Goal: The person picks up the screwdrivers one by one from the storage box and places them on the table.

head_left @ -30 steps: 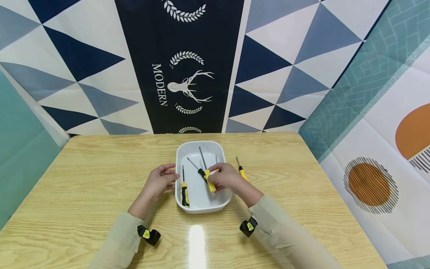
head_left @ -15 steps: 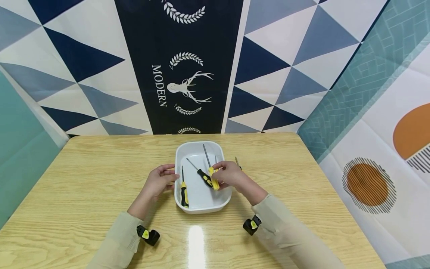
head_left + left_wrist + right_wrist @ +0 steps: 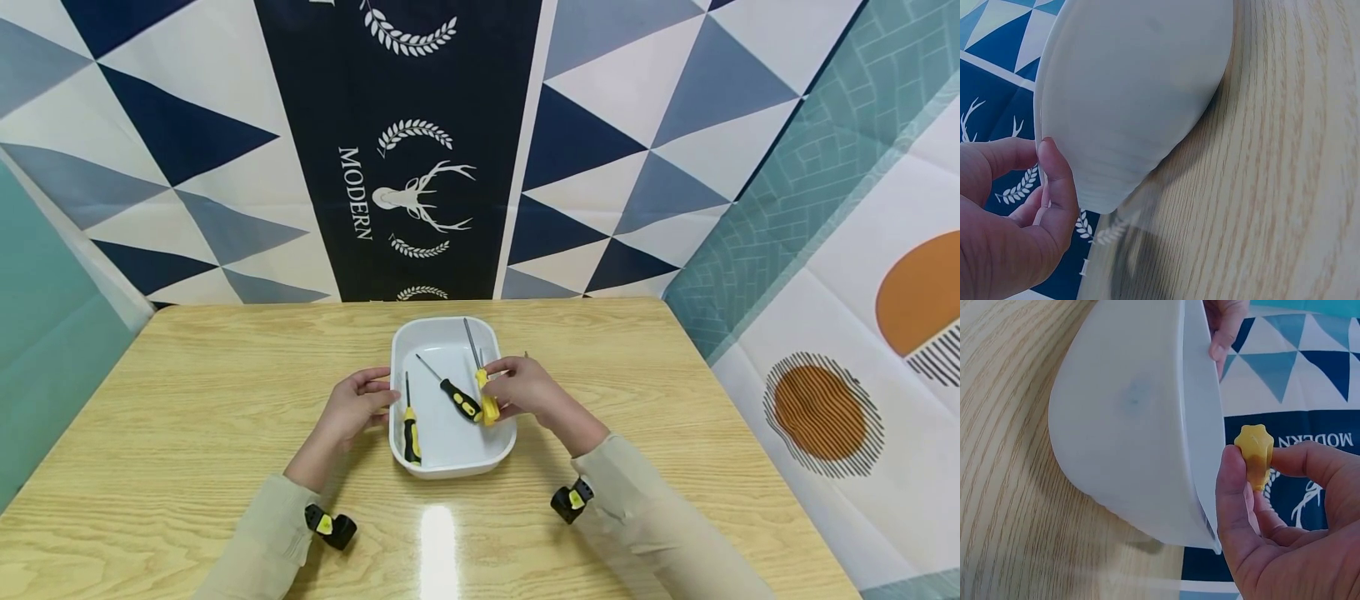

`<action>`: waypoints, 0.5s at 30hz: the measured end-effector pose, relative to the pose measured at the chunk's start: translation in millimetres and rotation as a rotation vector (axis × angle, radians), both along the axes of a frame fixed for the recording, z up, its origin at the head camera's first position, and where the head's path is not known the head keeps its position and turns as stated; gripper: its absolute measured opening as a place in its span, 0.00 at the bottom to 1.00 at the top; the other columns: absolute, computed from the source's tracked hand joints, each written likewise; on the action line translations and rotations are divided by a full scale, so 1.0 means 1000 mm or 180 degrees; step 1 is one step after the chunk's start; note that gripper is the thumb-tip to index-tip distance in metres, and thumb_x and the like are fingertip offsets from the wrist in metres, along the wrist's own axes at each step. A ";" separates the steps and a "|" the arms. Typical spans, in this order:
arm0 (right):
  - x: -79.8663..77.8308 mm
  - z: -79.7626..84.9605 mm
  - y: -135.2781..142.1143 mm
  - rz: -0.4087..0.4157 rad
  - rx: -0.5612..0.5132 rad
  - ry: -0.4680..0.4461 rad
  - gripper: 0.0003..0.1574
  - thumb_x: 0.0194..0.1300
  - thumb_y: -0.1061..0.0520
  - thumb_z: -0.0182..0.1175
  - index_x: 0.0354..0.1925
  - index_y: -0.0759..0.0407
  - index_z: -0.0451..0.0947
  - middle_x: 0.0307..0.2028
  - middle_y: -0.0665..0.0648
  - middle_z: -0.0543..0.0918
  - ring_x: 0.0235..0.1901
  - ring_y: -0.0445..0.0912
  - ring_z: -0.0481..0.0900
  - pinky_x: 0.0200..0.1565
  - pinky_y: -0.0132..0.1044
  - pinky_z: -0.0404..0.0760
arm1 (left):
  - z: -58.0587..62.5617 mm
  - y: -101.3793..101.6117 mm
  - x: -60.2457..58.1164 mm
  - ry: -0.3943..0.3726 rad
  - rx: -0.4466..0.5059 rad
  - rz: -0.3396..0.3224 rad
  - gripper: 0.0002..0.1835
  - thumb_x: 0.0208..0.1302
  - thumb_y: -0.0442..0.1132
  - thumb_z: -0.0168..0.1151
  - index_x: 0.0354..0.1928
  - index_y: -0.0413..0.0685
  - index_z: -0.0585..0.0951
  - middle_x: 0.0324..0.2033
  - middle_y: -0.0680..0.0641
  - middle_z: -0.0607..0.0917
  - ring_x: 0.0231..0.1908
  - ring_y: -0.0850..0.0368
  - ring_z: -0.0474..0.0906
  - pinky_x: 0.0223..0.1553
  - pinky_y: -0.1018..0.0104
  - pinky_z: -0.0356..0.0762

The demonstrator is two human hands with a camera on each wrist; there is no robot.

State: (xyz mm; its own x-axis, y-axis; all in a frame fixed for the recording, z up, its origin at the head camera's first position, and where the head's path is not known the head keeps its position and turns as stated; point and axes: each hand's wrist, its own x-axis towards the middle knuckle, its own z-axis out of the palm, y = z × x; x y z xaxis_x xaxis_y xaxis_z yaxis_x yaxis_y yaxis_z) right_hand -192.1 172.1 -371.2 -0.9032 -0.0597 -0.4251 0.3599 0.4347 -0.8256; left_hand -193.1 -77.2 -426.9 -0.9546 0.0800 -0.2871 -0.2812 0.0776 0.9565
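A white plastic tub (image 3: pixel 442 454) sits on the table. My left hand (image 3: pixel 363 402) grips its left rim, thumb on the wall in the left wrist view. Over the tub's right side, my right hand (image 3: pixel 522 390) pinches the yellow handle of a screwdriver (image 3: pixel 490 408) between thumb and fingers. Its long metal shaft points away toward the far rim. In the right wrist view the ribbed end of the yellow handle (image 3: pixel 1255 447) shows above the rim. Inside the tub lie a black-and-yellow screwdriver (image 3: pixel 459 400) at the middle and another black-and-yellow screwdriver (image 3: pixel 412 432) along the left wall.
Another thin metal shaft (image 3: pixel 482 358) shows in the tub beside the held screwdriver. Just beyond my right hand a small metal tip (image 3: pixel 527 355) peeks out over the table; the rest is hidden. A patterned cloth wall (image 3: pixel 420 200) stands behind the wooden table (image 3: pixel 247 375).
My right hand has moved right with the yellow screwdriver, from the tub's middle to its right side. It now hides most of the screwdriver on the table. The left hand has stayed in place.
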 end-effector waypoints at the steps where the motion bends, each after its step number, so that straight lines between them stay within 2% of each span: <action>1: 0.000 0.000 0.001 0.0004 -0.0003 -0.0003 0.25 0.55 0.62 0.60 0.54 0.61 0.72 0.38 0.60 0.75 0.29 0.48 0.79 0.31 0.37 0.85 | 0.000 0.000 0.000 0.0000 -0.0003 0.0004 0.28 0.61 0.33 0.60 0.63 0.41 0.67 0.49 0.41 0.73 0.35 0.60 0.76 0.34 0.70 0.81; 15: -0.002 -0.003 0.012 0.0028 -0.0004 0.0052 0.26 0.57 0.60 0.60 0.55 0.60 0.71 0.43 0.61 0.76 0.34 0.49 0.79 0.32 0.36 0.85 | 0.000 0.000 0.001 0.0025 -0.0032 -0.0010 0.28 0.61 0.34 0.60 0.64 0.41 0.66 0.48 0.42 0.74 0.36 0.60 0.77 0.34 0.70 0.81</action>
State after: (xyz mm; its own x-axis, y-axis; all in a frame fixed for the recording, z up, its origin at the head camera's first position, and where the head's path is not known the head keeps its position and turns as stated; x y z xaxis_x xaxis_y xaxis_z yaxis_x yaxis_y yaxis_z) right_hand -194.0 184.2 -374.0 -0.9094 -0.0681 -0.4102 0.3425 0.4367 -0.8318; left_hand -192.4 -77.3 -427.3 -0.9565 0.0801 -0.2806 -0.2736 0.0882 0.9578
